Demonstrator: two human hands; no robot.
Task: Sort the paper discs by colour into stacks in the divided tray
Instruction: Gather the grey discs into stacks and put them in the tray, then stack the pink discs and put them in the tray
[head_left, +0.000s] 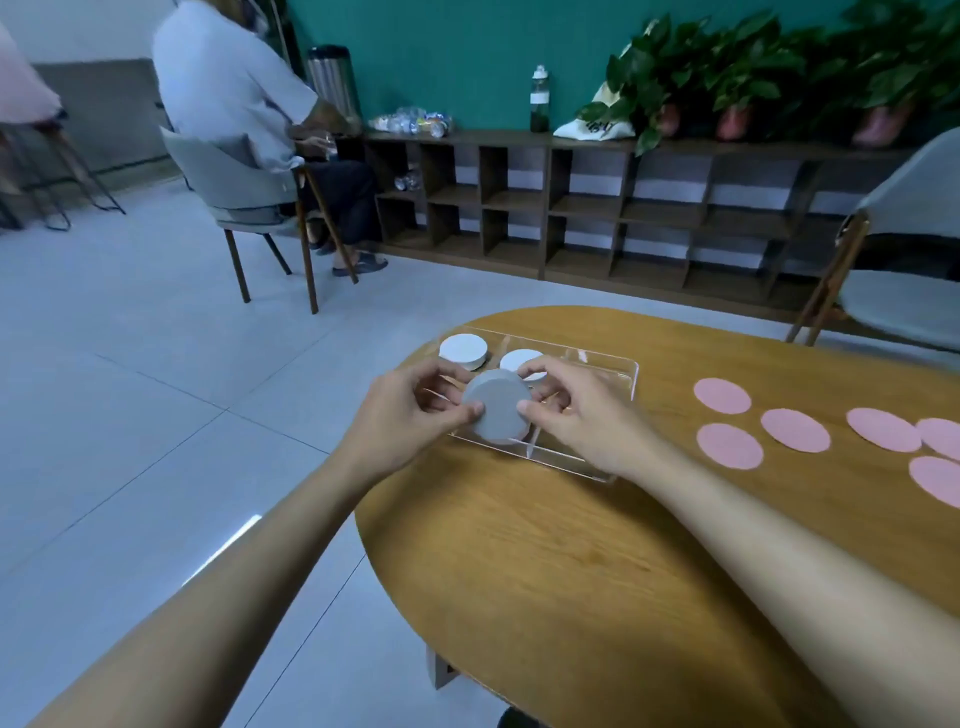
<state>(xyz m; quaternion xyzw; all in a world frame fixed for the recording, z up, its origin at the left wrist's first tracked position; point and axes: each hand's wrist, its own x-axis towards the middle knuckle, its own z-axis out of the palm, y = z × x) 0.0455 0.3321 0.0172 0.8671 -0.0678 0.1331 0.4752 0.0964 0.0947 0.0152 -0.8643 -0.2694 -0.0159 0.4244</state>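
A thick stack of grey discs (497, 408) is gripped from both sides by my left hand (402, 410) and my right hand (582, 410), tilted above the near left compartment of the clear divided tray (626, 376). Two white stacks stand in the tray's far compartments: one at the far left (463, 351), the other (522, 360) just behind my right fingers. Several loose pink discs (722, 395) lie flat on the wooden table (545, 545) to the right of the tray.
The tray sits near the table's rounded left edge, with floor beyond. A grey chair (904, 291) stands at the table's far right. A seated person (244, 104) and a low cubby shelf (623, 208) with potted plants are further back.
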